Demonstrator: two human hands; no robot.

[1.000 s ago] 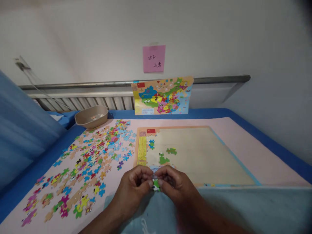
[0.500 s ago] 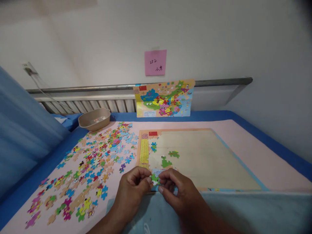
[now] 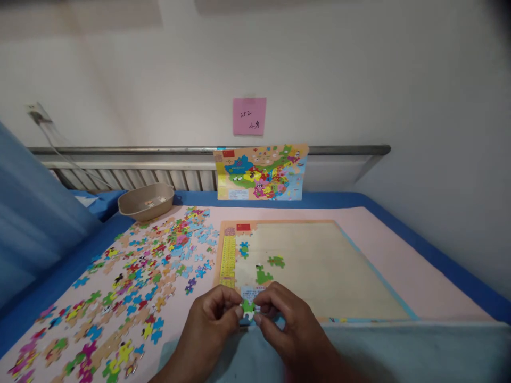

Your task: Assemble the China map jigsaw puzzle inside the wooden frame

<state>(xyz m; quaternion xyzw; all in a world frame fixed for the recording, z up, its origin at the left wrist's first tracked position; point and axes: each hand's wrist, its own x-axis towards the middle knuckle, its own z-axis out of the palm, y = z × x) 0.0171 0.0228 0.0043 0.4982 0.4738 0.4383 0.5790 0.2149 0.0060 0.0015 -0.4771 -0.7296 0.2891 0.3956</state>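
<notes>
A green and white jigsaw puzzle piece (image 3: 248, 307) is pinched between the fingertips of my left hand (image 3: 215, 314) and my right hand (image 3: 284, 315). Both hands hover over the lower left part of the puzzle board (image 3: 315, 266). Along the board's left and top edges lie joined border pieces, with a yellow strip (image 3: 228, 255) and a red flag (image 3: 243, 227). Loose on its bare surface are a blue piece (image 3: 244, 248), a green piece (image 3: 276, 261) and a joined green cluster (image 3: 263, 275). My fingers partly cover a pale blue text panel (image 3: 249, 292).
Many loose puzzle pieces (image 3: 154, 266) spread over the pink sheet left of the board. Behind them stands a beige basin (image 3: 147, 202) with a few pieces inside. A colourful map picture (image 3: 261, 173) leans against the metal rail (image 3: 343, 150). A blue curtain (image 3: 35, 197) hangs at left.
The view has shifted, so the board and loose pieces appear lower and further left. Both hands keep hold of the green and white puzzle piece, almost in the same pose.
</notes>
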